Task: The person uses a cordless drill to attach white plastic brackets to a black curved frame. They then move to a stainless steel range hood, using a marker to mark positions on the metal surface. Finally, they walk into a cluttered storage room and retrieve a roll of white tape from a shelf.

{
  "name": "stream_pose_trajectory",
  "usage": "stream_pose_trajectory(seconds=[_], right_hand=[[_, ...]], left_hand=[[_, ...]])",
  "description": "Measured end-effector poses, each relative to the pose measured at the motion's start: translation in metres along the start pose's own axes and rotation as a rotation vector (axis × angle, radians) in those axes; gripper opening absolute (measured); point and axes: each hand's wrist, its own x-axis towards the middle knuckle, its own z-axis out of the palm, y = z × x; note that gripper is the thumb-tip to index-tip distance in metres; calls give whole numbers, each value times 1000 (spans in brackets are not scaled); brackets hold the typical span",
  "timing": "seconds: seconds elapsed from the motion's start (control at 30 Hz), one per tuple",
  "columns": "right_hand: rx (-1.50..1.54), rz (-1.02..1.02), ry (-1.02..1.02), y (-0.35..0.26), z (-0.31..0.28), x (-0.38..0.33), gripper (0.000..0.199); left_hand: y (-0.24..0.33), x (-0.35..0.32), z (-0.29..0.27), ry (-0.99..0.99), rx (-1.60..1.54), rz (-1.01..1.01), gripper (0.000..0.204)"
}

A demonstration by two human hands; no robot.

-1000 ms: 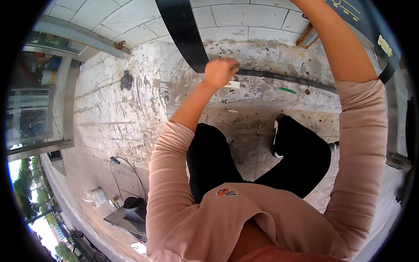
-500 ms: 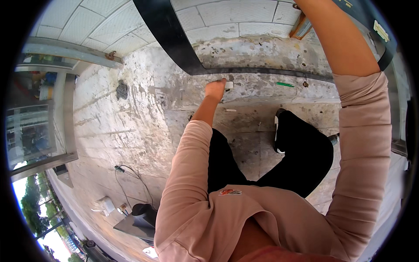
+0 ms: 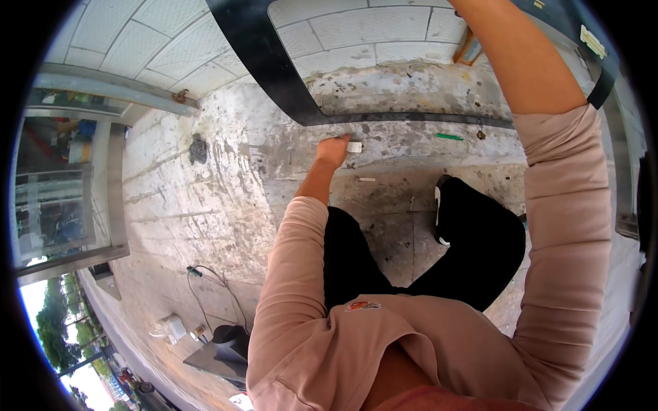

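Observation:
My left hand [image 3: 333, 149] is low over the concrete, its fingers closed round a small white rectangular block [image 3: 354, 146]. The block sticks out to the right of the fingers; part of it is hidden by them. Just beyond this hand runs the lower edge of a large black frame [image 3: 264, 58] with a wide rectangular opening, standing near the tiled wall. Hand and frame look slightly apart. My right forearm [image 3: 524, 61] reaches up and out past the top edge, beside the frame's right part, so the right hand is out of sight.
On the stained floor [image 3: 226, 178] lie a green stick [image 3: 449, 136] and a white sliver [image 3: 367, 179]. A brown wooden piece [image 3: 469, 49] stands by the tiled wall [image 3: 356, 31]. Left are a glass-fronted metal cabinet [image 3: 110, 185], a cable [image 3: 223, 284] and a white adapter [image 3: 171, 327].
My left hand has shifted a little left and toward me with the white block, away from the frame's lower edge. The view has tilted slightly. My right arm stays raised.

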Motion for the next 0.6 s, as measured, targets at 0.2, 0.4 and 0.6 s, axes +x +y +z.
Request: stream_pose_trajectory(seconds=[0.2, 0.4, 0.6], right_hand=[[76, 58, -30, 6, 4, 2, 28], [96, 64, 6, 5, -2, -1, 28], [111, 1, 122, 26, 19, 1, 33]], left_hand=[[7, -4, -10, 292, -264, 75, 46], [39, -41, -131, 380, -657, 90, 47], [63, -60, -305, 811, -286, 76, 46]])
